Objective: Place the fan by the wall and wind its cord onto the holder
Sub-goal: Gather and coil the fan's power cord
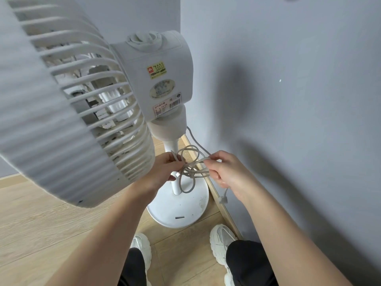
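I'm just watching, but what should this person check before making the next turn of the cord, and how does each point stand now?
1. Fan base set by the wall: ok, it sits flat on the floor beside the skirting.
2. Cord gathered: ok, several loops hang at the pole.
3. Left hand steadying the loops at the pole: ok.
4. Right hand gripping the cord: ok, fingers pinch it.
5. Plug free: ok, it dangles below the right hand.
6. Loops seated on the holder: cannot tell, the left hand and loops cover that spot.
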Tool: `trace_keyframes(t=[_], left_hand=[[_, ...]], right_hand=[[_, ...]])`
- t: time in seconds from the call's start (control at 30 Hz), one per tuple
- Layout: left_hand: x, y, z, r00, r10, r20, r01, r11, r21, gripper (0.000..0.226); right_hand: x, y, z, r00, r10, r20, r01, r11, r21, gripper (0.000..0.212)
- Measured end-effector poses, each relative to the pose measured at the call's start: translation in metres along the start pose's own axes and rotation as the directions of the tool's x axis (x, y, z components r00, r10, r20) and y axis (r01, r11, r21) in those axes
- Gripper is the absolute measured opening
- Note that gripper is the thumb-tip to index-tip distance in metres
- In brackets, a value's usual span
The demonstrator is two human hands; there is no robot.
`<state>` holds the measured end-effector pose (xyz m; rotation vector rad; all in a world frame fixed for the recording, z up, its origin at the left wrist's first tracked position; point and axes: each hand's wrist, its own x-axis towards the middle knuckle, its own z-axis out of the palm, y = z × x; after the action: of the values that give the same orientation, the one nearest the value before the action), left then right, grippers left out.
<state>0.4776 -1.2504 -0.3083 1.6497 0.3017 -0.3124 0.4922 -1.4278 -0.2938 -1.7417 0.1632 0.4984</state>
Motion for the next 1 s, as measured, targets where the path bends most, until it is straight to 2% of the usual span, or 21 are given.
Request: trace_keyframes(t=[0.1,0.2,0.27,0.33,0.43,0.53,0.63,0.8,1.0], left_hand=[[0.002,0.000,0.006,0.998,-0.019,-0.064,0.015,0.998,-0.056,0.011],[0.000,0.000,0.010,0.997,-0.019,-0.079,0.015,0.998,-0.055,0.008],[-0.001,0.001,0.012,0.993,-0.020,-0.117,0.016,0.999,-0.031,0.009],[-0.002,0.001,0.012,0.984,-0.021,-0.178,0.022,1.000,0.004,0.009],[-0.003,-0.001,0.013,0.960,-0.006,-0.280,0.019,0.999,0.044,0.011],[-0.003,-0.003,0.017,0.938,0.020,-0.345,-0.002,0.999,0.054,0.016],[-0.004,-0.003,0.019,0.938,0.002,-0.348,-0.002,1.000,0.001,0.020],[-0.004,-0.002,0.021,0.945,-0.009,-0.327,0.008,1.000,-0.002,0.020],[-0.005,-0.003,0.023,0.949,-0.012,-0.315,-0.005,0.999,-0.053,0.019]], right_hand=[[0.005,0.008,0.003,0.973,-0.179,-0.142,0.134,0.950,-0.282,0.011],[0.006,0.010,0.003,0.962,-0.233,-0.143,0.183,0.938,-0.293,0.008],[0.004,0.007,0.002,0.977,-0.195,-0.089,0.175,0.964,-0.199,0.006],[0.002,0.004,0.001,0.989,-0.147,-0.026,0.142,0.981,-0.135,0.013],[0.001,0.003,0.004,0.995,-0.099,0.031,0.103,0.979,-0.174,0.025],[0.001,0.004,0.007,0.996,-0.073,0.059,0.084,0.974,-0.210,0.025],[-0.001,0.000,0.006,0.996,-0.037,0.085,0.055,0.973,-0.223,0.023],[-0.003,-0.002,0.004,0.997,0.051,0.049,-0.040,0.979,-0.200,0.033],[-0.007,-0.003,-0.001,0.983,0.139,0.117,-0.109,0.966,-0.235,0.013]])
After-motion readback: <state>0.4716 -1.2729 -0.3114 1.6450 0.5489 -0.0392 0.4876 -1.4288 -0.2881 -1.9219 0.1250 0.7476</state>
